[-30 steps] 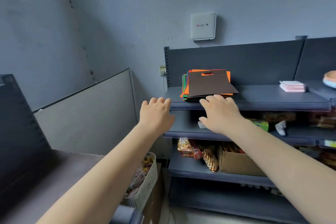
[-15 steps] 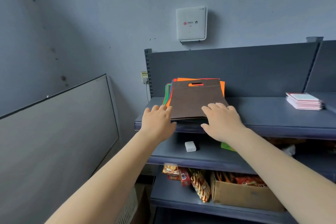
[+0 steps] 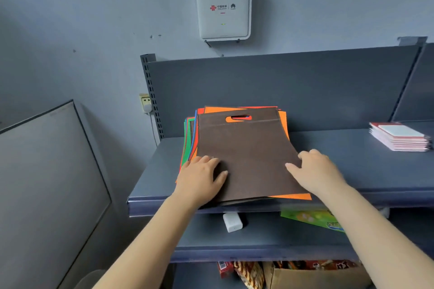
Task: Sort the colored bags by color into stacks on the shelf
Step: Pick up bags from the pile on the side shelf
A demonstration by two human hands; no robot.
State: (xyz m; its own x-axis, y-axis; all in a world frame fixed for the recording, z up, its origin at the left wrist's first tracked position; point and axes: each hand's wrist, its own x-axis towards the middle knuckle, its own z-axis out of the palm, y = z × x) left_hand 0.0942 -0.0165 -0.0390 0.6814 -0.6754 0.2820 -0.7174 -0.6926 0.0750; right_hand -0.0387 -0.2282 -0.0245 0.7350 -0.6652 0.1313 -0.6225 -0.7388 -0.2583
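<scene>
A pile of flat colored bags [image 3: 237,157] lies on the top tier of a dark grey shelf [image 3: 366,171], toward its left end and reaching out to the front lip. The brown bag [image 3: 249,155] is uppermost, its cut-out handle slot turned toward the back panel with orange showing through the slot. Under it, an orange bag [image 3: 293,196] pokes out at the near right corner and along the far edge, and thin green, blue and red edges fan out along the left side. The left hand [image 3: 199,180] lies flat on the near left corner of the brown bag, fingers [image 3: 206,162] straight and together, thumb spread onto the fabric, holding nothing. The right hand [image 3: 317,171] rests at the right edge of the same bag, its fingers only loosely bent, tips touching the fabric; whether they hook under the edge cannot be told. Well apart at the right end of the same tier sits a stack of pink-edged booklets [image 3: 399,137]. On the tier below lie a small white box [image 3: 232,222] and a green packet [image 3: 312,218]. A white router [image 3: 223,8] hangs on the wall above.
</scene>
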